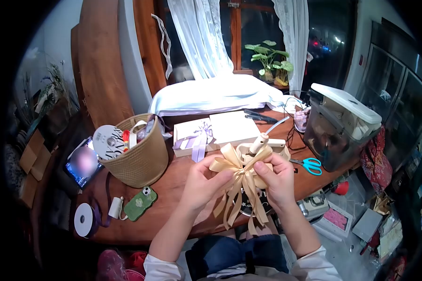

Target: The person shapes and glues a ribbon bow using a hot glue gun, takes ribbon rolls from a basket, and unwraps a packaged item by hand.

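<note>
A gold satin ribbon bow (244, 187) with several loops and long hanging tails is held up in front of me, over the table's front edge. My left hand (205, 181) pinches its left loops between thumb and fingers. On the other side, my right hand (277, 180) grips the bow near its centre knot, thumb pressed on the ribbon. Just behind the bow is a cream glue gun (262, 141) with a pale stick rising from it, partly hidden. Teal-handled scissors (312, 166) lie to the right of my right hand.
A woven basket (147, 161) with ribbon spools stands left. Nearby are a green phone (140, 204), a white spool (83, 219) with purple ribbon, and a lit screen (82, 164). A cream box (185, 133) with a lilac bow sits behind; a lidded plastic bin (335, 136) stands right.
</note>
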The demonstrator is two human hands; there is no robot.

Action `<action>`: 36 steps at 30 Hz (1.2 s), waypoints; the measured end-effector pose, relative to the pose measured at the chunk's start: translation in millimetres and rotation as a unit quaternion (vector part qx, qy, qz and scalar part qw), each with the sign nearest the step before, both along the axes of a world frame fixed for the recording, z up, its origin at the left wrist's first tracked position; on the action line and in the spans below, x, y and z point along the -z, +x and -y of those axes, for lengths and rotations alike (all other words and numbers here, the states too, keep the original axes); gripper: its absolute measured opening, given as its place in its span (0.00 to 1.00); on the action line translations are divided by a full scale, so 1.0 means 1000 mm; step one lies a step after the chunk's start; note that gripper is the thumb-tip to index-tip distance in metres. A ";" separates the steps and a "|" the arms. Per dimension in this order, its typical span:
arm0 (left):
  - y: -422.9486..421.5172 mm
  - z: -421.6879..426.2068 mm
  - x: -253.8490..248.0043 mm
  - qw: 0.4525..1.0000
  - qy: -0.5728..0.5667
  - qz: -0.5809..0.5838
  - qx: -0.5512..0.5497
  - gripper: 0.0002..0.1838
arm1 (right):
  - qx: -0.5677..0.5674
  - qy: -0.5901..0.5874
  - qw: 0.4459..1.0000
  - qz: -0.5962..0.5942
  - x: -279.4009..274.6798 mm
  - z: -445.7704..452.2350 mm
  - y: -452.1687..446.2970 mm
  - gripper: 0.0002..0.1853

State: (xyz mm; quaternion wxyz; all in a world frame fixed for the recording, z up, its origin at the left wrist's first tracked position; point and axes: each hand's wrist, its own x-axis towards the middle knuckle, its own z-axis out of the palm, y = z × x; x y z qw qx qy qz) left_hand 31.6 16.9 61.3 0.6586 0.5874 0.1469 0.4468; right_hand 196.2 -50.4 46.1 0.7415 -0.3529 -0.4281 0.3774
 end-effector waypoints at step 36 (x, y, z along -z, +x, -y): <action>0.002 0.018 -0.092 0.990 0.137 -0.022 -0.030 0.12 | 0.245 0.277 0.779 0.507 -0.094 0.038 0.011 0.33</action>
